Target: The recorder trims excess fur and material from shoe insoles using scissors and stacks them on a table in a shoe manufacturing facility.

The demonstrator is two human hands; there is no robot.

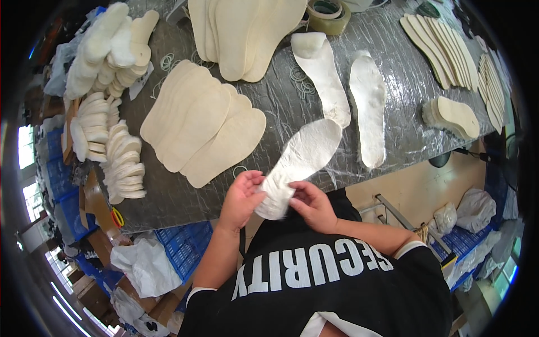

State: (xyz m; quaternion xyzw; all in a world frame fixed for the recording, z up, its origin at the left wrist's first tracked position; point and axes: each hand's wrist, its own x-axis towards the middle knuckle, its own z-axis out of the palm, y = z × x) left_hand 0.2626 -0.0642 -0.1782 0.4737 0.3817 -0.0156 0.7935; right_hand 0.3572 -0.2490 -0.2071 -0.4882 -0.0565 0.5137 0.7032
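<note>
the insole (307,147) lies aslant at the near edge of the wrapped table (405,128), toe toward one o'clock, heel toward seven and out past the edge. the left hand (242,202) is half curled, thumb and fingers pinching the heel's left side; the right hand (314,206) pinches the opposite side between thumb and fingertips, its other fingers loosely bent. the heel is a little blurred.

it looks light, soft and bendy; the shiny upper face may slide, and a hard pinch could crease it. both sides of the heel seem a sound hold, though the toe would probably droop if lifted unsupported.

the toe meets or overlaps another insole (320,73) at twelve o'clock; which, one cannot tell. a third insole (368,112) lies close at two o'clock, a stack (188,121) near at ten. there is more room toward three, before the small stack (449,118).
</note>
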